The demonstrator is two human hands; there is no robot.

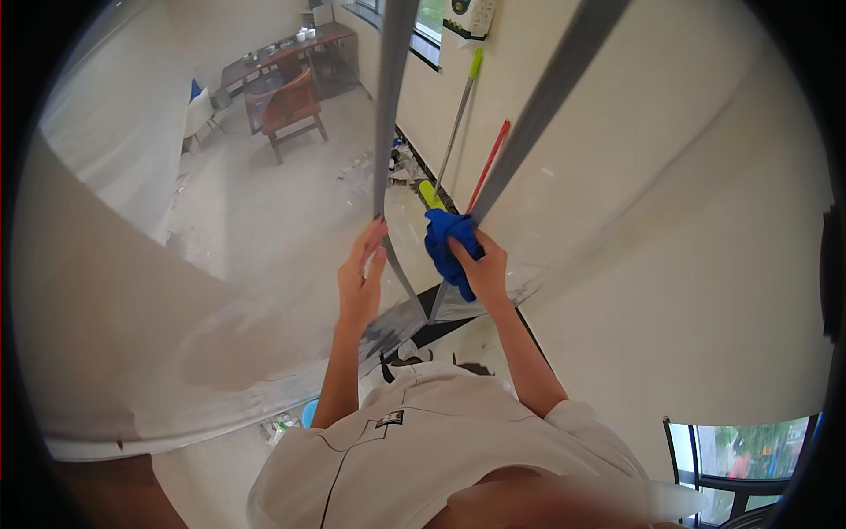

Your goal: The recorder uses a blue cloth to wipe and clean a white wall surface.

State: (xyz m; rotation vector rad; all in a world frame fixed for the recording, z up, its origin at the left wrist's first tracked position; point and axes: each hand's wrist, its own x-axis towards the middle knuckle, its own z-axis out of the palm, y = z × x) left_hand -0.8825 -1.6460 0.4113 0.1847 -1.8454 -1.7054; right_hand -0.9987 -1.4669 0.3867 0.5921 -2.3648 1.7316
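In my right hand [480, 260] is a bunched blue cloth [445, 242], pinched between thumb and fingers. The cloth lies against the lower part of the right grey strip [551, 88]. My left hand [359, 271] is raised with its fingers stretched and the thumb apart. Its fingertips touch or nearly touch the edge of the left grey strip [392, 97]. Both strips border a gap between hanging translucent sheets [256, 238] and come together near the floor in front of me.
Through the gap, a lime-green-handled tool [458, 115] and a red stick [490, 163] lean at the wall, with debris [405, 166] beside them. Beyond the left sheet stand a wooden desk [330, 35] and chair [286, 106]. A window [749, 454] is at lower right.
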